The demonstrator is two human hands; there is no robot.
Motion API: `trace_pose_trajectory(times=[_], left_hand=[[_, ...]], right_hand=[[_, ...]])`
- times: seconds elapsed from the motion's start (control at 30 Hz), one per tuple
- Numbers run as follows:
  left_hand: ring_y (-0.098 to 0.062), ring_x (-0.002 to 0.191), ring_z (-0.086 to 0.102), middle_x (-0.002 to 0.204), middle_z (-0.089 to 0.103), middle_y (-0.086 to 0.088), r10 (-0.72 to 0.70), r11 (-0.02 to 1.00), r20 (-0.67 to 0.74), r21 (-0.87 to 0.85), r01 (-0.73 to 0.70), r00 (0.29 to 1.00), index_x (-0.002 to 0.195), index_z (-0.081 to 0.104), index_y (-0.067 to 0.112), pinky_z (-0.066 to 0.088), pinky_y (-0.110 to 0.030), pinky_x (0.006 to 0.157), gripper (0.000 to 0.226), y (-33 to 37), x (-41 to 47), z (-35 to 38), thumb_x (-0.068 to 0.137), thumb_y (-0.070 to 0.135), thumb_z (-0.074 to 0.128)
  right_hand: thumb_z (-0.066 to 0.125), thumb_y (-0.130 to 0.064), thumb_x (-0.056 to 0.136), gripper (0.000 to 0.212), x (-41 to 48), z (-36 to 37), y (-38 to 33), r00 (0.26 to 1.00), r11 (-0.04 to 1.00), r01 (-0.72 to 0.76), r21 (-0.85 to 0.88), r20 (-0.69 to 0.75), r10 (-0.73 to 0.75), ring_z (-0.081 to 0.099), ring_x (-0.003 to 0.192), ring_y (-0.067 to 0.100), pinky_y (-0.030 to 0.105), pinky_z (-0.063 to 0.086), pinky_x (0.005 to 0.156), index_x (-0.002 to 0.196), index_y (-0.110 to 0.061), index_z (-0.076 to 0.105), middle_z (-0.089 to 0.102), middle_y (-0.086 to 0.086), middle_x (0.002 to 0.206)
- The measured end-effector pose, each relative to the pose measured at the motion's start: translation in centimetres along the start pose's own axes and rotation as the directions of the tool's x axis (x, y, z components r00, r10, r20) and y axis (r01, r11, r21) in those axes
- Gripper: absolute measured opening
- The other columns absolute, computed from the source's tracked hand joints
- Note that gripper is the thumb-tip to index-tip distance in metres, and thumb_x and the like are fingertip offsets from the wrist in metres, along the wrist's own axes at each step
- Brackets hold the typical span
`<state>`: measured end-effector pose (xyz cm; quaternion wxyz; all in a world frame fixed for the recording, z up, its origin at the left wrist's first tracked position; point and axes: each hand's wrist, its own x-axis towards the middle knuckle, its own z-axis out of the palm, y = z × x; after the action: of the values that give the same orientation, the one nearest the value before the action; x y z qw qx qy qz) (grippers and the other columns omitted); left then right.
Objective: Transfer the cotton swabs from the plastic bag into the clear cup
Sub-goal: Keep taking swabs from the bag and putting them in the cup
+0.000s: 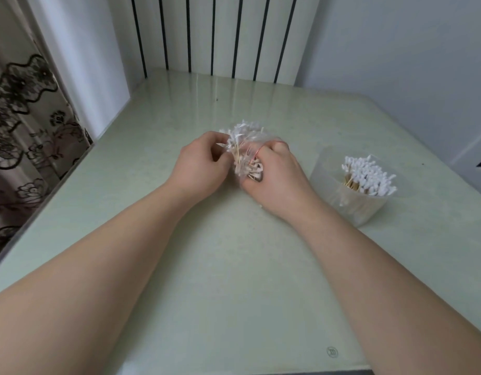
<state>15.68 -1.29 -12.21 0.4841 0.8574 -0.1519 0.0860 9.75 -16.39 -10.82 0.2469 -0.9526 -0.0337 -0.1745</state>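
Two bare forearms reach in from the lower corners of the frame and meet at its centre, over a pale green table [234, 280]. A small round mark [332, 351] sits on the tabletop near the bottom edge, right of centre.

At the centre, the left hand [198, 163] and the right hand [274, 174] hold a clear plastic bag [243, 151] between them, low over the tabletop; whether it touches the surface I cannot tell. The left hand's fingers curl in and pinch the bag's left side. The right hand's fingers curl round its right side and lower end. Inside the bag lie cotton swabs [244, 132] on wooden sticks, their white tips fanning out at the bag's upper end.

Right of the hands and apart from them, the clear cup [353, 209] stands on the table. A bunch of swabs [369, 175] leans in it, white tips above the rim.

Beyond the table's far edge, at top centre, stands a white radiator [220, 33] with dark vertical gaps. Along the left edge of the frame hangs a curtain [22, 117] with a dark flower pattern.
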Motion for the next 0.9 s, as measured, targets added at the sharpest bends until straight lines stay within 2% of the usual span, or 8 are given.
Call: trace_pose_trajectory(times=[0.1, 0.2, 0.37, 0.47, 0.57, 0.67, 0.77, 0.9], left_hand=[[-0.004, 0.072, 0.061, 0.083, 0.071, 0.009, -0.028, 0.999, -0.064, -0.037, 0.025, 0.998, 0.101, 0.063, 0.033, 0.040, -0.008, 0.060, 0.014, -0.2, 0.3, -0.1, 0.093, 0.021, 0.062], [0.000, 0.070, 0.060, 0.081, 0.070, 0.010, -0.048, 0.998, -0.124, -0.048, 0.043, 0.991, 0.104, 0.067, 0.031, 0.039, -0.007, 0.059, 0.017, -0.6, 0.6, -0.2, 0.092, 0.020, 0.061], [0.002, 0.070, 0.060, 0.079, 0.065, 0.014, -0.096, 0.994, -0.211, -0.064, 0.085, 0.973, 0.104, 0.067, 0.030, 0.038, -0.004, 0.060, 0.014, -1.0, 1.1, -0.5, 0.094, 0.021, 0.061], [0.001, 0.071, 0.060, 0.081, 0.065, 0.014, -0.099, 0.994, -0.218, -0.070, 0.086, 0.971, 0.105, 0.068, 0.029, 0.038, -0.004, 0.059, 0.016, -0.9, 0.9, -0.5, 0.093, 0.021, 0.061], [0.003, 0.070, 0.059, 0.086, 0.064, 0.015, -0.056, 0.997, -0.197, -0.065, 0.044, 0.979, 0.108, 0.066, 0.028, 0.038, -0.002, 0.061, 0.021, -0.6, 0.6, -0.3, 0.091, 0.017, 0.059], [0.003, 0.076, 0.057, 0.101, 0.062, 0.010, 0.036, 0.995, -0.199, -0.083, -0.053, 0.979, 0.112, 0.065, 0.028, 0.038, -0.002, 0.067, 0.029, 0.0, 0.2, -0.1, 0.088, 0.015, 0.058], [0.000, 0.084, 0.056, 0.104, 0.058, 0.007, 0.200, 0.970, -0.236, -0.093, -0.227, 0.951, 0.110, 0.065, 0.028, 0.040, -0.011, 0.068, 0.033, 0.7, -0.3, -0.3, 0.083, 0.014, 0.054], [-0.005, 0.097, 0.061, 0.107, 0.064, 0.005, 0.390, 0.915, -0.108, -0.064, -0.398, 0.915, 0.113, 0.067, 0.018, 0.047, -0.017, 0.079, 0.027, 1.3, -1.1, -0.1, 0.088, 0.012, 0.058]], right_hand=[[0.070, -0.021, 0.081, 0.022, 0.1, 0.0, 0.2, 0.991, 0.999, 0.041, 0.016, -0.127, -0.039, 0.064, 0.103, 0.021, 0.033, 0.050, 0.094, 0.103, -0.026, 0.073, 0.063, 0.000, 0.110], [0.063, -0.015, 0.078, 0.016, 0.1, -0.1, 0.4, 0.977, 0.997, 0.077, -0.025, -0.196, -0.081, 0.066, 0.089, 0.024, 0.041, 0.054, 0.082, 0.090, -0.023, 0.071, 0.068, 0.001, 0.097], [0.061, -0.015, 0.080, 0.015, -0.2, -0.9, 0.0, 0.943, 0.992, 0.093, -0.084, -0.313, -0.114, 0.067, 0.082, 0.028, 0.041, 0.054, 0.074, 0.091, -0.020, 0.071, 0.073, 0.002, 0.087], [0.063, -0.019, 0.084, 0.018, -0.4, -1.0, -0.1, 0.908, 0.993, 0.101, -0.061, -0.402, -0.118, 0.068, 0.085, 0.027, 0.039, 0.055, 0.075, 0.099, -0.017, 0.072, 0.074, 0.003, 0.093], [0.071, -0.024, 0.083, 0.030, -0.4, -0.8, 0.1, 0.958, 0.996, 0.065, -0.062, -0.275, -0.080, 0.066, 0.098, 0.024, 0.033, 0.052, 0.088, 0.113, -0.023, 0.071, 0.068, 0.001, 0.108], [0.076, -0.019, 0.078, 0.035, -0.3, -0.4, 0.4, 0.991, 0.994, 0.053, -0.097, -0.114, -0.064, 0.064, 0.101, 0.022, 0.030, 0.051, 0.092, 0.112, -0.028, 0.073, 0.066, -0.001, 0.109], [0.068, -0.021, 0.081, 0.022, -0.1, -0.4, 0.5, 0.985, 0.977, 0.071, -0.199, -0.141, -0.100, 0.060, 0.104, 0.024, 0.037, 0.053, 0.087, 0.102, -0.024, 0.076, 0.073, -0.002, 0.098], [0.061, -0.027, 0.086, 0.019, 0.0, -0.5, 0.4, 0.978, 0.971, 0.087, -0.223, -0.167, -0.126, 0.059, 0.100, 0.028, 0.033, 0.049, 0.082, 0.099, -0.022, 0.074, 0.073, 0.003, 0.094]])
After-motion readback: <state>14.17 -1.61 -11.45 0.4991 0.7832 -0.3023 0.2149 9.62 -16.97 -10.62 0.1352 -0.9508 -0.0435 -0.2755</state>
